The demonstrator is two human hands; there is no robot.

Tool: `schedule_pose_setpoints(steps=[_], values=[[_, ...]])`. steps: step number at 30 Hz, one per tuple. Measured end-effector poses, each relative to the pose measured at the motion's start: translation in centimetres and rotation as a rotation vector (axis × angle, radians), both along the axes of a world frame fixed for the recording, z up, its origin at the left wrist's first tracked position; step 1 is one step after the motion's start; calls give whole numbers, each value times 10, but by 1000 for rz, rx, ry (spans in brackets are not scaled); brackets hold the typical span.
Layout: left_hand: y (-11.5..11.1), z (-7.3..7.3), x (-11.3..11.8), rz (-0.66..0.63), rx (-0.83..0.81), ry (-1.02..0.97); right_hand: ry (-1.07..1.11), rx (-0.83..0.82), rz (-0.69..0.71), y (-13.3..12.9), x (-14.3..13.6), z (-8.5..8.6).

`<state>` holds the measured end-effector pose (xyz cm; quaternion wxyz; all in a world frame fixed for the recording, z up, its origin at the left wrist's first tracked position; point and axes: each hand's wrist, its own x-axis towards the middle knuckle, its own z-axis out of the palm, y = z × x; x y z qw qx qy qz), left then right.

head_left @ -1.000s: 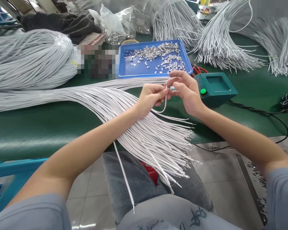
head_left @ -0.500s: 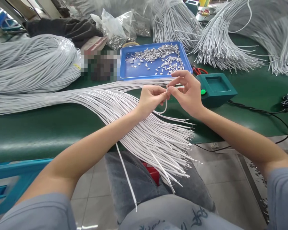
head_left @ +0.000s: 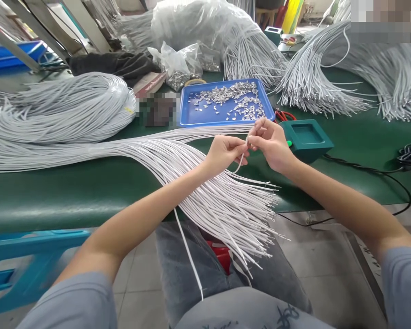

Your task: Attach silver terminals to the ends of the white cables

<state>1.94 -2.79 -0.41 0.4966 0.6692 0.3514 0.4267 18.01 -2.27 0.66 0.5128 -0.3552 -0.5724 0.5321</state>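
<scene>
Over the near edge of the green table (head_left: 55, 192), toward its middle, the left hand (head_left: 225, 153) and the right hand (head_left: 272, 144) met fingertip to fingertip on the upturned end of a single white cord (head_left: 241, 160). The left pinched the cord just below its tip; the right closed thumb and forefinger on the tip itself — whether a small metal piece sat between those fingers could not be made out.

The cord curved down from the pinch into the fanned bundle of white cords (head_left: 205, 192), which lay across the table and spilled off its near edge over the person's lap. It looked light, thin and limp, sagging under its own weight, so a hold close to the end seemed the only way to steady the tip; the smooth jacket would likely slide through a loose pinch.

Behind the hands, toward the far edge, stood a blue tray (head_left: 188, 116) scattered with small metal clips (head_left: 231, 98). Just right of the right hand sat a teal box (head_left: 306, 139) with a green button — its black cable (head_left: 370, 172) ran off toward the right edge.
</scene>
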Motion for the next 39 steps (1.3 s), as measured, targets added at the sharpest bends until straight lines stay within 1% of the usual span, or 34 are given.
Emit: schedule_pose_setpoints(steps=[3, 4, 5, 6, 7, 9, 10, 12, 14, 15, 16, 18, 21, 24, 28, 36, 38, 39], values=[[6, -1, -9, 135, 434, 251, 189, -457, 157, -5, -1, 8], [7, -2, -11, 163, 540, 314, 240, -575, 197, -7, -2, 10], [8, -2, -13, 180, 606, 352, 277, -645, 218, -8, -3, 11], [8, -1, -13, 198, 633, 361, 298, -664, 217, -9, -4, 12], [8, 0, -12, 215, 624, 342, 298, -636, 199, -10, -5, 11], [6, 4, -9, 236, 506, 231, 233, -481, 135, -8, -5, 8], [5, 7, -7, 232, 409, 155, 167, -359, 87, -6, -4, 6], [5, 12, -4, 206, 181, 9, -26, -44, -39, -1, -3, -1], [7, 17, -4, 174, -34, -93, -254, 279, -158, 5, 0, -9], [8, 19, -5, 156, -129, -123, -358, 409, -192, 8, 2, -12], [10, 20, -6, 135, -211, -144, -445, 513, -205, 10, 3, -15], [13, 20, -7, 82, -334, -166, -580, 667, -198, 13, 6, -18], [15, 16, -8, 27, -422, -192, -804, 839, -212, 14, 8, -16], [15, 13, -8, 2, -494, -215, -987, 951, -241, 13, 9, -11], [17, 13, -7, -30, -608, -216, -1036, 1028, -246, 16, 11, -10], [24, 13, -10, -76, -884, -272, -1035, 980, -194, 18, 13, -9], [24, 15, -9, -93, -910, -264, -1032, 974, -198, 18, 14, -8], [23, 16, -9, -104, -890, -245, -1020, 967, -203, 18, 14, -8]])
